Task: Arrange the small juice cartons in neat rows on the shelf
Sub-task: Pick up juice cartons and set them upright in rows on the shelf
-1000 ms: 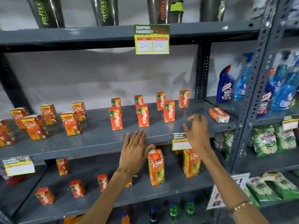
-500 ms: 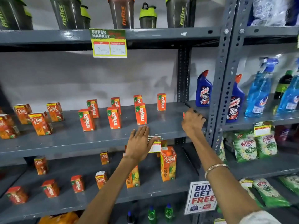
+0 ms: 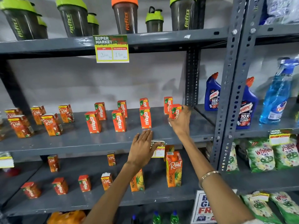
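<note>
- On the middle shelf (image 3: pixel 77 139), at its right end, the right hand (image 3: pixel 179 120) is closed around a small orange juice carton (image 3: pixel 175 110), fingers wrapped over its right side and thumb low at the front; whether its base touches the shelf I cannot tell, the hand hides it
- Just left of it stand the other Maaza cartons (image 3: pixel 145 118) in two loose rows, front and back, upright and apart from one another; further left a group of Real cartons (image 3: pixel 51 124) sits less evenly, some turned at an angle
- Resting flat with fingers spread, the left hand (image 3: pixel 141 147) lies open on the shelf's front edge, holding nothing; it covers part of a price tag (image 3: pixel 159 151)
- Judging by size, the carton should be light and easy to steer with one hand; its paperboard walls are stiff enough to hold shape yet would dent under a hard squeeze
- Best hold, I would say, is across the two narrow sides near mid-height, so the printed face stays forward; the glossy skin may slip a little, and a tall narrow box tips readily if set down crooked
</note>
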Demonstrator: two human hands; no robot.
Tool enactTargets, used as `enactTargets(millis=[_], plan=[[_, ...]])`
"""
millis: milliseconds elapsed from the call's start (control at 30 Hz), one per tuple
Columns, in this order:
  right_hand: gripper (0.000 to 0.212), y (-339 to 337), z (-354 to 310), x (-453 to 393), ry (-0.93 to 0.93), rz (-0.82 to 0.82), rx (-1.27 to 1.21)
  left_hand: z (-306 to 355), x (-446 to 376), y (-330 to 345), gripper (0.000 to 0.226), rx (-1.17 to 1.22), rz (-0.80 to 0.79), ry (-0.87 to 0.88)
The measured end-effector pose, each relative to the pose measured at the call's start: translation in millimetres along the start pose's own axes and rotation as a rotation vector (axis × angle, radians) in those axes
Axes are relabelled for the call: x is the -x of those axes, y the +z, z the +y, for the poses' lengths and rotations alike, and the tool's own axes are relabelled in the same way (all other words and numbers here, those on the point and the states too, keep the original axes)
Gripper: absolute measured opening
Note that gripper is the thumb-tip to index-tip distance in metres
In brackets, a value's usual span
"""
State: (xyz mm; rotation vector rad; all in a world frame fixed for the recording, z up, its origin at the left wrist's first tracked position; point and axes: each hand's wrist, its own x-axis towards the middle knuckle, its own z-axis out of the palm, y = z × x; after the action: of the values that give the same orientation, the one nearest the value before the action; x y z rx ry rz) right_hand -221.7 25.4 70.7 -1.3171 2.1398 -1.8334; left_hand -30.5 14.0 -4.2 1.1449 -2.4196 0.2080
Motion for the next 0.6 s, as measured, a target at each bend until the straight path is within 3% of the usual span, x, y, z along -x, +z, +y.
enactTargets(millis=[333, 400, 467, 533, 600], plan=[[0.083, 8, 26, -13, 0.081, -0.149, -0.052, 3, -4, -2, 0.074, 0.094, 0.023, -0.016], [0.079, -1, 38, -13, 0.108, -0.174, -0.112, 16, -9, -8, 0.067, 0.282, 0.101, -0.002], [0.072, -9, 46, -12, 0.139, -0.210, -0.205, 40, -23, -14, 0.063, 0.659, 0.128, -0.056], [0.072, -13, 47, -14, 0.174, -0.267, -0.251, 67, -46, -20, 0.064, 1.050, 0.095, -0.186], [0.075, -13, 41, -15, 0.185, -0.364, -0.229, 87, -71, -23, 0.062, 1.260, 0.071, -0.353]])
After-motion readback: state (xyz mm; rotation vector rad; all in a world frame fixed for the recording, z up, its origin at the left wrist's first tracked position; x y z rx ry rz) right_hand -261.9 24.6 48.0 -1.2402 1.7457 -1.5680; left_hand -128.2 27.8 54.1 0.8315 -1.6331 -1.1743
